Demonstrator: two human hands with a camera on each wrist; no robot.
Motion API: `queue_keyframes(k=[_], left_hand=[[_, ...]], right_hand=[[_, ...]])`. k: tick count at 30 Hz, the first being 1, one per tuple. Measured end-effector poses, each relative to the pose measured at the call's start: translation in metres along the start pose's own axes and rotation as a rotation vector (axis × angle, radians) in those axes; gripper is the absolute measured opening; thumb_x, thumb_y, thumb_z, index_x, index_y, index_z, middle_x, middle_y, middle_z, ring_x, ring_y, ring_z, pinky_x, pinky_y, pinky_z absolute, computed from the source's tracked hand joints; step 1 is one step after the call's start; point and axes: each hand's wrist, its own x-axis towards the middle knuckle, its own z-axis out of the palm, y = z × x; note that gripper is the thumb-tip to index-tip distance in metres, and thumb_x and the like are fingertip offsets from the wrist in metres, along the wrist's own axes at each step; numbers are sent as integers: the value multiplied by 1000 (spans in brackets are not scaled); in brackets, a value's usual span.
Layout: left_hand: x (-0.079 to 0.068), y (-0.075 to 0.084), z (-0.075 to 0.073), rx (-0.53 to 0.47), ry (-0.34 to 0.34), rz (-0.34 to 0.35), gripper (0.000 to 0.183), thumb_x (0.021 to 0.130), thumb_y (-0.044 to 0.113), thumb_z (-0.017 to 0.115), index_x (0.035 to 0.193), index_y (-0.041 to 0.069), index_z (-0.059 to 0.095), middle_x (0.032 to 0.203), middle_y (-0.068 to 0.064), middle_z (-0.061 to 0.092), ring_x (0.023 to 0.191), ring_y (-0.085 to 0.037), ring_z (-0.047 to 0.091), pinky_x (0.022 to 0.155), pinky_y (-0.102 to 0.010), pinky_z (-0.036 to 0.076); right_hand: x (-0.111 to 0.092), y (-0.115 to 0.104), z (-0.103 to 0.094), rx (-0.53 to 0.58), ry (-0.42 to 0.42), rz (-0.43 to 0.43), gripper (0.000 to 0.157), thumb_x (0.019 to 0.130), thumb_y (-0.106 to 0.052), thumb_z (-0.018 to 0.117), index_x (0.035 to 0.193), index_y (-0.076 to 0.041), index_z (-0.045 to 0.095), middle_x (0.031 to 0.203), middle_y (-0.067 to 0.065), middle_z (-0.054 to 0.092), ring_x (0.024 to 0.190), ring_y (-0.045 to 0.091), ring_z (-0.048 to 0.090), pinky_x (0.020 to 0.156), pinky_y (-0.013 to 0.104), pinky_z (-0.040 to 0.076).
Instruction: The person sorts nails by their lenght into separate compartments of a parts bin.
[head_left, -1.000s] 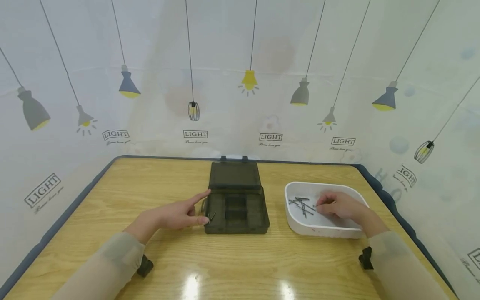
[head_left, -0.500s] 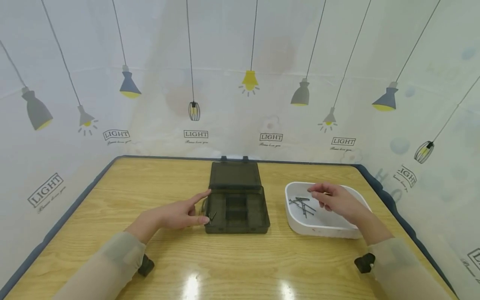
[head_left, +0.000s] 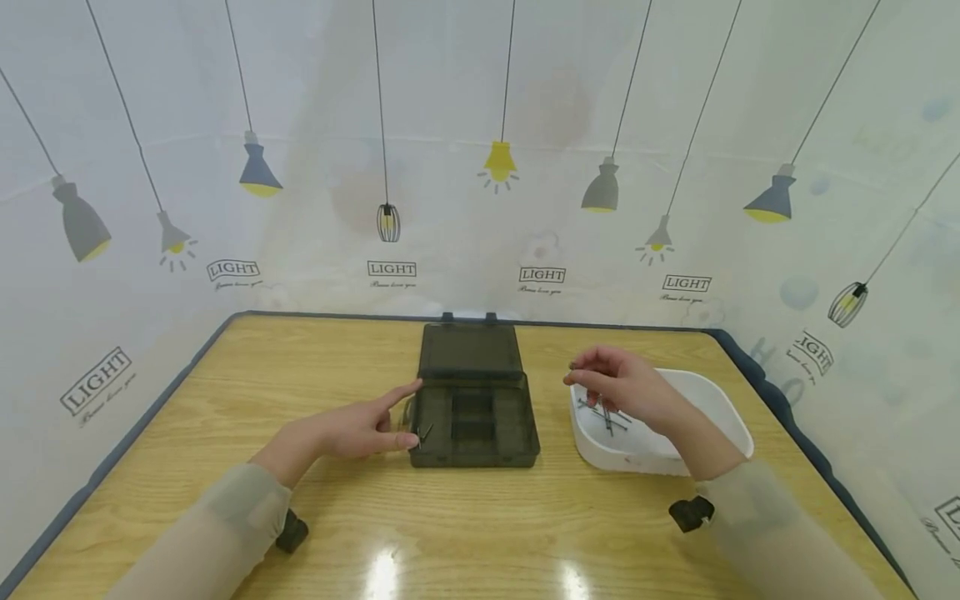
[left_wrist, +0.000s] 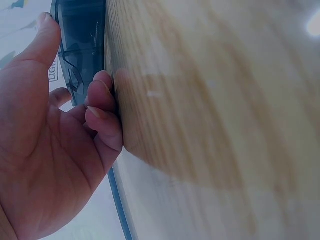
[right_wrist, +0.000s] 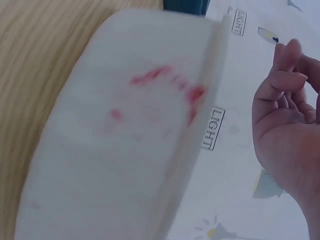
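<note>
A dark translucent compartment box [head_left: 472,421] lies on the table with its lid folded back. A couple of small screws [head_left: 426,433] are in its front left compartment. My left hand [head_left: 352,427] rests against the box's left side, forefinger and thumb stretched along it. In the left wrist view the other fingers [left_wrist: 102,122] are bent near the tabletop. My right hand [head_left: 626,385] is raised over the left part of a white tray [head_left: 660,462], its thumb and forefinger pinching a small dark screw [head_left: 573,365], mostly hidden by the fingertips. Several long screws [head_left: 607,417] lie in the tray.
The wooden table [head_left: 450,533] has a dark blue edge. Behind it hangs a pale cloth [head_left: 450,100] printed with lamps. The right wrist view shows red smears [right_wrist: 152,75] on the tray's outer wall.
My right hand has lifted from the tray's inside and moved left toward the box, its fingertips now past the tray's left rim. The left hand and the box stay put.
</note>
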Motion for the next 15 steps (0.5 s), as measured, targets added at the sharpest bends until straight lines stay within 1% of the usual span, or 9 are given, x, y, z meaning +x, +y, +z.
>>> queue_keyframes(k=[1, 5, 7, 11, 15], left_hand=[[0, 0, 0, -1, 1, -2, 100, 105, 60, 69, 179, 34, 6, 80, -2, 57, 68, -16, 46, 68, -35, 43], [-1, 0, 0, -4, 2, -2, 100, 105, 60, 69, 179, 34, 6, 80, -2, 58, 68, -16, 47, 68, -36, 44], [0, -1, 0, -6, 1, -3, 101, 105, 60, 69, 179, 34, 6, 80, -2, 58, 68, -16, 48, 68, -36, 44], [1, -2, 0, -4, 1, -4, 101, 105, 61, 69, 179, 34, 6, 81, -2, 58, 68, -16, 48, 68, -35, 45], [2, -2, 1, -1, 0, -9, 101, 104, 62, 69, 179, 35, 7, 81, -1, 59, 67, -15, 48, 68, -34, 45]], right_hand=[[2, -4, 3, -1, -8, -6, 31, 112, -29, 68, 125, -2, 64, 113, 6, 77, 78, 18, 65, 61, 27, 49], [12, -16, 18, -8, -23, -25, 28, 110, -31, 70, 122, -5, 68, 99, 6, 73, 76, 20, 64, 59, 29, 48], [18, -20, 26, 1, -33, -36, 26, 111, -29, 70, 123, -7, 68, 97, 6, 71, 76, 21, 63, 59, 29, 46], [28, -26, 40, 26, -54, -55, 25, 110, -26, 72, 128, -9, 67, 102, 5, 71, 78, 19, 64, 59, 28, 44], [36, -31, 54, 47, -67, -60, 29, 108, -24, 74, 133, -12, 66, 110, 6, 76, 78, 22, 67, 61, 27, 44]])
